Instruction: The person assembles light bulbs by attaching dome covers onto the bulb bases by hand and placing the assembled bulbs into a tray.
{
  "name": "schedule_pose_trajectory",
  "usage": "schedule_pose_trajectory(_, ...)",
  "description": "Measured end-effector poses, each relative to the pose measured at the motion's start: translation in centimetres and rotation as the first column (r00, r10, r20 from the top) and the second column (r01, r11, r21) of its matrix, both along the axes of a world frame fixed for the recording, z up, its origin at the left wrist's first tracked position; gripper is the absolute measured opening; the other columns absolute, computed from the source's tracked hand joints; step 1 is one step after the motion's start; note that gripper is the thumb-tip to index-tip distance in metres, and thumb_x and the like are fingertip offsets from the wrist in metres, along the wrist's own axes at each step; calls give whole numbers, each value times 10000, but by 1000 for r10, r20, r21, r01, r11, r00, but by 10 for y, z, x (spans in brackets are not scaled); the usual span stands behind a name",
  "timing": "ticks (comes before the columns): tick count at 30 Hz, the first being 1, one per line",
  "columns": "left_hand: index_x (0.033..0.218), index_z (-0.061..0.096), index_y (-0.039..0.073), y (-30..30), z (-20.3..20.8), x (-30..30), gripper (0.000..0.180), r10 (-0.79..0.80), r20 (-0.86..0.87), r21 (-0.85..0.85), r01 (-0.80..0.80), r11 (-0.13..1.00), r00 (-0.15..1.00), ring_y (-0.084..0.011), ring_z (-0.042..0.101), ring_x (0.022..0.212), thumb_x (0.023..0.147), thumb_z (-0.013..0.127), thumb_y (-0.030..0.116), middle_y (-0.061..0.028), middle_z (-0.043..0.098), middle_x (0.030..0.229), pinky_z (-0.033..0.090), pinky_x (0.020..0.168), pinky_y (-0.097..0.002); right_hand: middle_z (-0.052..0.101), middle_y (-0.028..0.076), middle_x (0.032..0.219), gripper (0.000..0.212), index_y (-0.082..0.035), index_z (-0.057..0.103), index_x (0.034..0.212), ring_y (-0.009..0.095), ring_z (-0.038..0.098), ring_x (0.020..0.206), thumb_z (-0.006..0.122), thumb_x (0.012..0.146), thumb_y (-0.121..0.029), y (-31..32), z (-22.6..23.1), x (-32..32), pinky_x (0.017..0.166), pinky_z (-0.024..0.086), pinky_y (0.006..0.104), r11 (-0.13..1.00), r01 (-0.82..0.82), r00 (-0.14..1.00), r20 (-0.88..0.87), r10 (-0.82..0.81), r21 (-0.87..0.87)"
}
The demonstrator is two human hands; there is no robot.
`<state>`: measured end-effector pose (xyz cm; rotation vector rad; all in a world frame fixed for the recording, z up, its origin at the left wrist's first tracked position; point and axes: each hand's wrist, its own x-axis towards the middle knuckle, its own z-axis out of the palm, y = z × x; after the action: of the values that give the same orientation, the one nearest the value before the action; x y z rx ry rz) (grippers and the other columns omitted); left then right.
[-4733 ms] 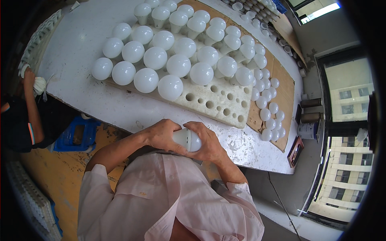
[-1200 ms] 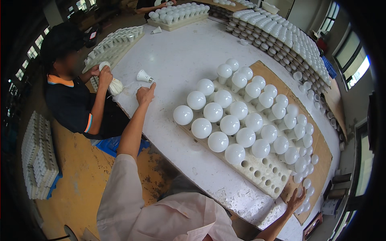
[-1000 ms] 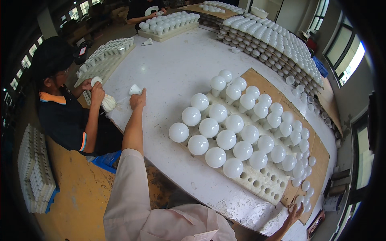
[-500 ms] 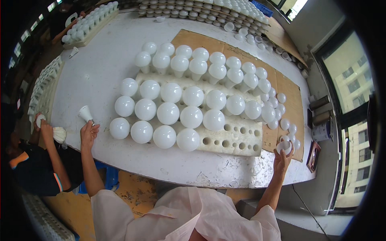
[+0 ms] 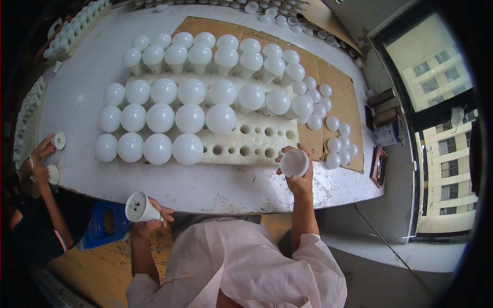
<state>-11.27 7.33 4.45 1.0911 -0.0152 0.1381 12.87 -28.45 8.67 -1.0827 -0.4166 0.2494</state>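
Note:
Just past the table's near edge, my left hand [image 5: 153, 222] grips a white cone-shaped LED bulb base [image 5: 143, 207], its wide end with the light board turned up. My right hand [image 5: 302, 184] holds a white bulb cover [image 5: 295, 162] by its sides, with the hollow side showing. That hand is over the table beside the front right corner of a white foam tray [image 5: 231, 158]. Rows of bulbs with round white covers [image 5: 188, 149] stand in the tray, and several bare holes show at its right end. The two held parts are well apart.
Loose white covers [image 5: 333, 123] lie on a cardboard sheet [image 5: 339, 97] to the right. At the left, a co-worker's hands [image 5: 43, 149] handle a round white part [image 5: 59, 140]. More bulbs [image 5: 77, 28] stand far left. A blue stool [image 5: 105, 226] is below the table.
My left hand has brought the bulb base back toward me and turned its wide end up. My right hand has lifted a cover from the loose ones and moved left. The view has shifted.

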Motion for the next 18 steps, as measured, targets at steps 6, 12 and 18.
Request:
schedule_pose_trajectory(6, 1059, 610, -8, -68, 42, 72, 419, -219, -153, 375, 262, 889, 964, -198, 653, 913, 694, 755, 140, -133, 682, 1012, 505, 830, -340, 479, 192, 1208, 875, -110, 327, 1315, 308, 561, 1066, 847, 614, -163, 38, -9, -25, 730, 587, 378, 988, -157, 988, 0, 157, -12)
schedule_pose_trajectory(12, 1082, 594, -23, -94, 48, 103, 527, -302, -261, 443, 392, 806, 917, -208, 628, 931, 664, 779, 240, -152, 657, 997, 483, 842, -326, 497, 166, 1181, 816, -97, 370, 1257, 273, 567, 1058, 848, 597, -145, 52, -9, -44, 794, 552, 387, 968, -222, 973, 31, 227, -118)
schedule_pose_trajectory(18, 1067, 604, -22, -93, 41, 102, 500, -351, -272, 344, 431, 834, 896, -183, 614, 902, 677, 779, 238, -132, 656, 979, 474, 821, -308, 505, 170, 1189, 823, -103, 389, 1256, 261, 563, 1056, 859, 581, -136, 51, -16, -43, 887, 455, 389, 940, -247, 944, 162, 289, -236)
